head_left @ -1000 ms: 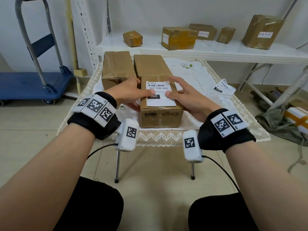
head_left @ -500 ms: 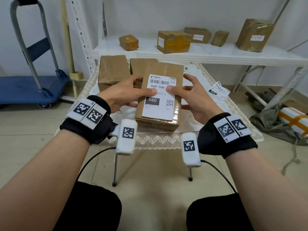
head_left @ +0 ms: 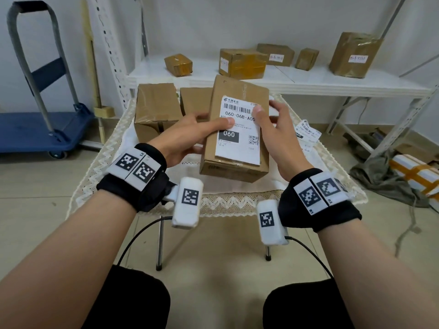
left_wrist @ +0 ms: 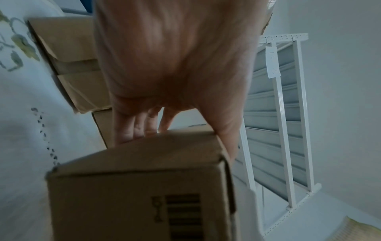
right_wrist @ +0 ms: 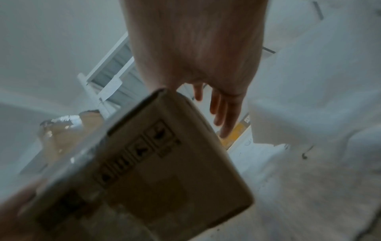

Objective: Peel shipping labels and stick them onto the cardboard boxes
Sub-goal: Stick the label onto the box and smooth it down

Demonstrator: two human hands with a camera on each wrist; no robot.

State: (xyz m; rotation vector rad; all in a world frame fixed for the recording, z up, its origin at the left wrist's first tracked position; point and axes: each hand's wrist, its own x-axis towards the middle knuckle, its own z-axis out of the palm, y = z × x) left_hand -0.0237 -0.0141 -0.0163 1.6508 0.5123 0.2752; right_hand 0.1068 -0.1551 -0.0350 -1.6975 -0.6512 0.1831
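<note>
While we have it lifted: box (head_left: 237, 129) sits tilted above the surface (head_left: 114, 148), label face toward us
left grip: left hand (head_left: 187, 136) holds the box's left side, thumb on the label (head_left: 240, 129), fingers behind
right grip: right hand (head_left: 275, 134) holds the right side, thumb on the label's top right; from the right wrist the fingers look loose behind the box
label: lies on the top face, lower edge looks slightly lifted, we judge it wants one more press
handling: box looks light and stiff, corrugated walls will take a side squeeze; taped patches are likely slick
hold: we'd take it by the two long sides, thumbs on top, clear of the label's edges
spares: more labels (head_left: 306, 134) lie on the surface at right
others: two boxes (head_left: 156, 108) stand at the far left of the surface
</note>
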